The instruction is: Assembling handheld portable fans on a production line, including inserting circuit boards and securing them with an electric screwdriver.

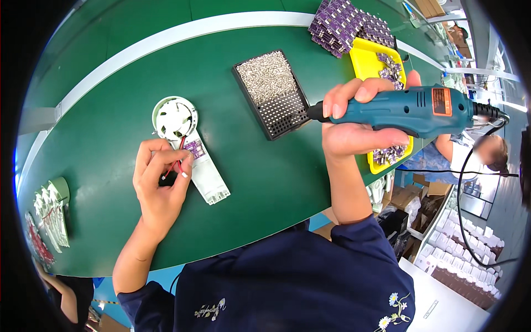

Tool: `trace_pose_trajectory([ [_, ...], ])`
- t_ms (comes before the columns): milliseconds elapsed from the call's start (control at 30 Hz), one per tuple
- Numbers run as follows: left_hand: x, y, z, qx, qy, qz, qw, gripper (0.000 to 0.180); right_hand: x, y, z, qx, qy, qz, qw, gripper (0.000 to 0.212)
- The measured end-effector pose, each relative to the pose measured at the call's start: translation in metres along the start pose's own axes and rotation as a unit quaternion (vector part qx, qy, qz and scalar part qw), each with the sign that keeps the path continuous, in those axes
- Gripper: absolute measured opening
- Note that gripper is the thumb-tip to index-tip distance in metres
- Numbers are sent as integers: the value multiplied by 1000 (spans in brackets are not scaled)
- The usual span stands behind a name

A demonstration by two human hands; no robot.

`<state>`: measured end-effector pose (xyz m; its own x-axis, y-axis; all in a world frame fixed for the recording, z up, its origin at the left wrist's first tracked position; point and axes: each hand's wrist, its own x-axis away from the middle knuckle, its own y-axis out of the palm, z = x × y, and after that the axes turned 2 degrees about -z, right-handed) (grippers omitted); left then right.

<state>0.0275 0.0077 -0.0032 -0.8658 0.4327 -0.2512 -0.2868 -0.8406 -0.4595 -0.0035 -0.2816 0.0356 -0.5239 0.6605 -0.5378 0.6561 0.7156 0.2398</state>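
My right hand (354, 124) is wrapped round a teal electric screwdriver (395, 110), held sideways with its black nose at the edge of a black screw tray (272, 91). Small silvery screws fill the tray's far part; rows of holes show nearer me. On the left, a pale green handheld fan housing (210, 180) lies with its round fan end away from me. A small purple circuit board (194, 148) sits on its handle. My left hand (160, 180) pinches red and black wires (178, 157) beside the board; white plugs poke out below, and the fingers partly hide the wires.
A yellow bin (362, 58) of small purple boards stands behind my right hand, with stacked purple board panels (337, 27) beyond. Several pale green fan shells (52, 210) lie at far left near red wires (41, 243). The screwdriver's black cable (462, 205) hangs at right. Other people sit nearby.
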Motion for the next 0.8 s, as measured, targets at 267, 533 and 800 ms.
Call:
trace_pose_trajectory([
  [267, 0, 0, 3, -2, -14, -5, 1000, 16, 1, -5, 1, 15, 8, -70, 997, 95],
  [533, 0, 1, 2, 19, -6, 4, 1000, 16, 3, -4, 3, -64, -72, -97, 991, 92],
  [800, -2, 1, 4, 38, 16, 6, 999, 15, 0, 40, -52, -311, -82, -242, 916, 89],
])
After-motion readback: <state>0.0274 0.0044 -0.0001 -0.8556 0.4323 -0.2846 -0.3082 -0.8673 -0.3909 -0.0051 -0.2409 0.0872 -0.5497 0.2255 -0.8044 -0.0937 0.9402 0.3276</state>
